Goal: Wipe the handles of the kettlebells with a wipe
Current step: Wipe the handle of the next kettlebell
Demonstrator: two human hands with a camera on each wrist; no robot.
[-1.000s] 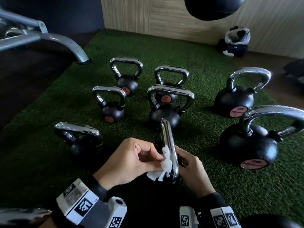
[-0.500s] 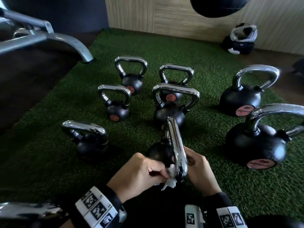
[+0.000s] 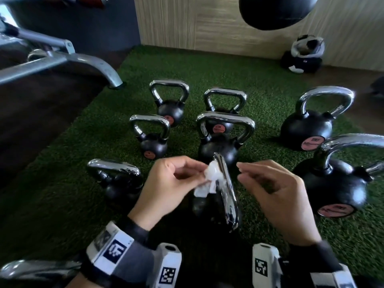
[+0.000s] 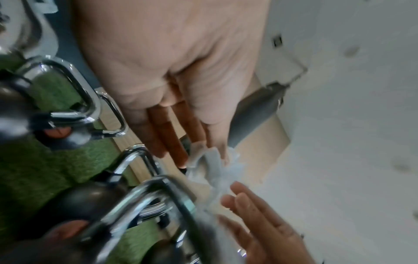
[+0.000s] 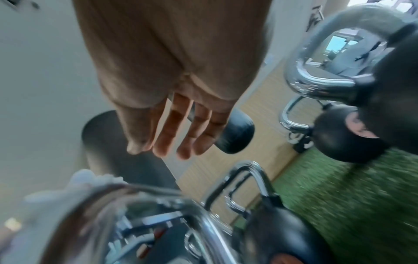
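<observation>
A black kettlebell with a chrome handle (image 3: 226, 192) stands on the green turf right in front of me, its handle seen edge-on. My left hand (image 3: 195, 174) pinches a crumpled white wipe (image 3: 209, 177) against the left side of the handle near its top. In the left wrist view the wipe (image 4: 212, 160) hangs from my fingertips (image 4: 181, 160) beside the handle (image 4: 156, 194). My right hand (image 3: 243, 172) hovers just right of the handle with fingers relaxed, holding nothing. The right wrist view shows those fingers (image 5: 181, 135) straight above the handle (image 5: 140, 201).
Several more kettlebells stand around: small ones (image 3: 169, 104) behind, one (image 3: 116, 179) to the left, two large ones (image 3: 332, 183) to the right. A grey bench leg (image 3: 93, 63) lies back left. A black bag (image 3: 276, 11) hangs overhead; gear (image 3: 303, 55) sits by the wall.
My left hand has slid the wipe from the near end of the handle up toward its far top. My right hand has let go of the handle and opened beside it.
</observation>
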